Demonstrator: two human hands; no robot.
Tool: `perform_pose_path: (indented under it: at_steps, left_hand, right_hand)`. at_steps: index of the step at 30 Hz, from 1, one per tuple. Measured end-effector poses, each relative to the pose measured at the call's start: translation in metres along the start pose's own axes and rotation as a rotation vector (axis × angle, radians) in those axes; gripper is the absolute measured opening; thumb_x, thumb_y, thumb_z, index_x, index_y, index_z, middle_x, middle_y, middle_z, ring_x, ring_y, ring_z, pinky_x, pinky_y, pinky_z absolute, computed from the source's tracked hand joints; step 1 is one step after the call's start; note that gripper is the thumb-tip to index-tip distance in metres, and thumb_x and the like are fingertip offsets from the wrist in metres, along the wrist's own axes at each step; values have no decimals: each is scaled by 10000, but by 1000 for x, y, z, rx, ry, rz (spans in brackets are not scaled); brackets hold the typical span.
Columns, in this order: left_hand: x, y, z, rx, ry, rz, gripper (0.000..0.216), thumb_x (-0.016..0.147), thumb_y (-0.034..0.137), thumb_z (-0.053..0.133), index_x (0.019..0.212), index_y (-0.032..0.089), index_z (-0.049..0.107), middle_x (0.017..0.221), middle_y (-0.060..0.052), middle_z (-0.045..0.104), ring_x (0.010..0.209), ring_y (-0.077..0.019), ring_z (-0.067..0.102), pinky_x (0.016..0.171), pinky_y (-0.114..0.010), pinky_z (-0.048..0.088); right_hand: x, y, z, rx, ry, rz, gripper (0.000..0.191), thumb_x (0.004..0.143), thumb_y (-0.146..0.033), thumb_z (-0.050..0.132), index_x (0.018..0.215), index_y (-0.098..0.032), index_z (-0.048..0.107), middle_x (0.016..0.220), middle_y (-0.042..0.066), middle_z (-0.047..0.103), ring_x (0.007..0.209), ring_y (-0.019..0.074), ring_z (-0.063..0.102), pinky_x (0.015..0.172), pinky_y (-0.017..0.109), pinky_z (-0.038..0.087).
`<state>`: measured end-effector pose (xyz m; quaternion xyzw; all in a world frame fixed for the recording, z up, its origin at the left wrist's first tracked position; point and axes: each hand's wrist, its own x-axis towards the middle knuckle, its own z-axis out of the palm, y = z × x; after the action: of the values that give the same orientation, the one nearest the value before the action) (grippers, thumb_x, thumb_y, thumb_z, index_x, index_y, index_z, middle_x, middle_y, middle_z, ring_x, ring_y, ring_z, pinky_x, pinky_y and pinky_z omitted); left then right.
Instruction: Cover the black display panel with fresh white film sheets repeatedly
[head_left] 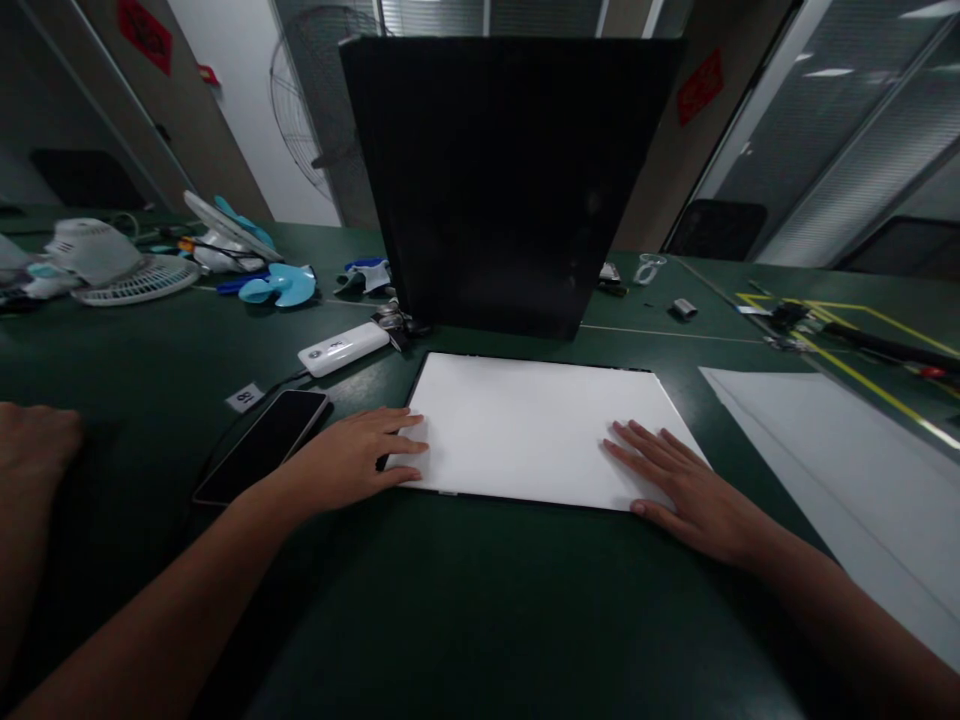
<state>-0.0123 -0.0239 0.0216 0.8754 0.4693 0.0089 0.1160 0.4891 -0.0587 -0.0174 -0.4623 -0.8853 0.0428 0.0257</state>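
Neither grip pinches anything: our left hand (352, 462) lies flat with fingers loosely spread, tips on the left near edge of the white panel (525, 420), just right of a dark phone (262, 445), and our right hand (694, 492) rests open-palmed on the panel's right near corner. Panel lies flat on the green table (465, 600), in front of an upright black board (510, 180). We judge it thin, stiff and light, its smooth face likely slippery and easily cracked, so best held by both side edges.
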Motion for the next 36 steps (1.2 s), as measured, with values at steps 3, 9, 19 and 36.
perform_pose_path:
  at_steps: [3,9,19,36]
  left_hand:
    - [2,-2,2,6,11,5,472,958,595,587,1399,429,614,1627,37,407,1483,-321,404,1225,-552,314]
    - [1,-4,1,-12,-24,-1,598,933,665,580,1490,466,490,1676,53,300,1521,-332,329,1244,-559,268]
    - [0,-4,0,-6,-78,-21,658,911,726,556,1512,482,443,1685,40,280,1530,-325,313,1237,-555,271]
    - [-1,-1,-4,-63,-117,-74,675,900,740,562,1512,484,435,1695,54,237,1547,-341,263,1243,-577,245]
  right_hand:
    - [0,0,0,1,-14,2,721,1016,-563,407,1646,-431,83,1708,-35,74,1554,295,117,1257,611,149]
    - [1,0,-1,8,-10,15,702,1020,-560,406,1642,-437,105,1706,-41,89,1555,285,124,1259,604,156]
    - [1,-1,0,0,-23,62,701,1006,-599,409,1630,-468,117,1698,-48,110,1552,314,114,1222,698,93]
    - [-6,22,5,-71,27,183,810,949,-699,454,1641,-331,250,1695,38,205,1540,322,212,1228,586,281]
